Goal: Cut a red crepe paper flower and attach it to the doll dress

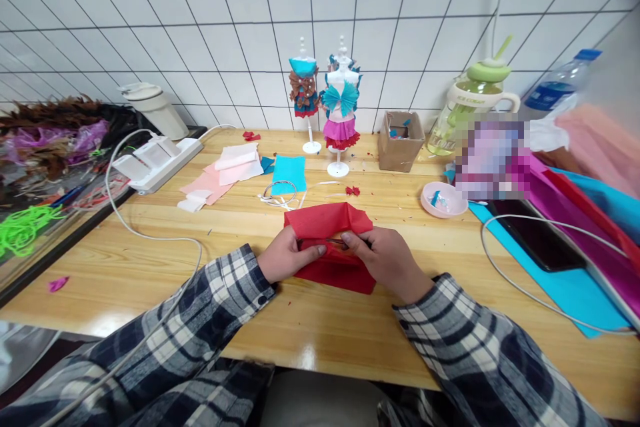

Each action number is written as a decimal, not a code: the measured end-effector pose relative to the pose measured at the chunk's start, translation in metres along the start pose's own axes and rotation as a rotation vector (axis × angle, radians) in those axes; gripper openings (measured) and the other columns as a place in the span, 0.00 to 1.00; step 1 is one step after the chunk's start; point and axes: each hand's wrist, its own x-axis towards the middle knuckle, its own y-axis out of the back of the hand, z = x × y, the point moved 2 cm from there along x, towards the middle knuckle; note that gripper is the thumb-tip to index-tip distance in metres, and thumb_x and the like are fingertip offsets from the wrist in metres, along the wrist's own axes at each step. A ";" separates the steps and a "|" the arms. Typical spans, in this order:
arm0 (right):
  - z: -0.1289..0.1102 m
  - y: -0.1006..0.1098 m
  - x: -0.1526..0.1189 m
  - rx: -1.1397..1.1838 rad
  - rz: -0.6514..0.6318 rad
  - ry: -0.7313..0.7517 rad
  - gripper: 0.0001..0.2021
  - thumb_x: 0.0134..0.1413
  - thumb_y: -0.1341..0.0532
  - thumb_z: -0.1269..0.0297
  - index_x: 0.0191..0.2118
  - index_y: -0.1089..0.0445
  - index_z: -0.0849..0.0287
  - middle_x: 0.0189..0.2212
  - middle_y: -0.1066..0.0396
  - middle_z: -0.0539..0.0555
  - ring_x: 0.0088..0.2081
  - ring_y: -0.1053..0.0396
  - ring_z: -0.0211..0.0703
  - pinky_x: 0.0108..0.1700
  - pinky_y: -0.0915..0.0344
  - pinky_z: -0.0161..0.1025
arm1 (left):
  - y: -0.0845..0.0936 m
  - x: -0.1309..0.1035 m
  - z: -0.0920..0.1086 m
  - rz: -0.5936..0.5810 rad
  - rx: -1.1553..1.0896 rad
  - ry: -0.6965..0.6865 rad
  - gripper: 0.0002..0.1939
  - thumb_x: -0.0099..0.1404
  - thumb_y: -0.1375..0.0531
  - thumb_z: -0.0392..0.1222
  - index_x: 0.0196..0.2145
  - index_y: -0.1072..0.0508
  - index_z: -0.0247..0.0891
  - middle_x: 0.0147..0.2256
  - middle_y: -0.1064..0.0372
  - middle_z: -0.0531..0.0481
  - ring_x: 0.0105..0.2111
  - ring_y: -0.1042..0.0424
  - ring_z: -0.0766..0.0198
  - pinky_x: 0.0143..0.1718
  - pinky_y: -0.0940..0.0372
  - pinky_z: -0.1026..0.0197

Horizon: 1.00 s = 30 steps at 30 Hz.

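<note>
Red paper [327,217], folded over, is held above the wooden table near its front middle. My left hand [287,255] grips its left side, with the thumb lying on top. On the right, my right hand [390,260] is closed round a small dark tool [336,241], probably scissors, whose tip points left into the fold. Most of that tool is hidden by the fingers. Beyond the paper lie a blue sheet [295,173], a wire ring [274,192] and a small red bow [353,191].
Two small dress forms [303,90] [343,97] stand at the back. A cardboard box [400,147], pink bowl [444,201], green-lidded jug [475,97] and black phone [537,233] are rightward. Leftward are a power strip [165,167], pink paper [215,180] and a white cable [150,237].
</note>
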 end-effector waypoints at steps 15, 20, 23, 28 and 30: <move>-0.010 0.001 -0.003 -0.060 0.023 0.095 0.20 0.63 0.51 0.50 0.33 0.27 0.55 0.30 0.25 0.50 0.33 0.31 0.39 0.33 0.45 0.36 | -0.005 0.000 0.005 -0.046 0.135 -0.071 0.18 0.58 0.39 0.37 0.48 0.28 0.34 0.49 0.28 0.42 0.53 0.33 0.51 0.58 0.42 0.47; -0.010 0.000 -0.003 -0.083 0.030 0.102 0.19 0.63 0.50 0.51 0.34 0.27 0.55 0.32 0.25 0.50 0.35 0.31 0.40 0.35 0.44 0.35 | -0.006 0.002 0.007 -0.055 0.156 -0.088 0.18 0.59 0.40 0.37 0.48 0.28 0.34 0.51 0.30 0.41 0.53 0.33 0.50 0.58 0.42 0.47; -0.010 0.000 -0.003 -0.108 0.037 0.097 0.19 0.63 0.51 0.51 0.34 0.27 0.54 0.32 0.25 0.50 0.35 0.30 0.40 0.35 0.44 0.36 | -0.007 0.002 0.004 -0.050 0.141 -0.089 0.21 0.58 0.39 0.38 0.51 0.30 0.35 0.53 0.31 0.41 0.54 0.33 0.51 0.58 0.42 0.47; -0.011 0.000 -0.003 -0.129 0.035 0.100 0.18 0.63 0.51 0.51 0.36 0.27 0.53 0.33 0.25 0.49 0.36 0.30 0.40 0.35 0.45 0.35 | -0.008 0.002 0.004 -0.055 0.126 -0.073 0.21 0.58 0.39 0.37 0.51 0.30 0.33 0.51 0.30 0.39 0.53 0.33 0.50 0.58 0.41 0.46; -0.012 0.000 -0.004 -0.138 0.029 0.108 0.18 0.63 0.50 0.51 0.36 0.27 0.52 0.33 0.25 0.49 0.36 0.30 0.40 0.35 0.45 0.35 | -0.008 0.002 0.005 -0.057 0.133 -0.073 0.20 0.58 0.40 0.36 0.49 0.30 0.33 0.50 0.29 0.40 0.53 0.33 0.50 0.58 0.41 0.46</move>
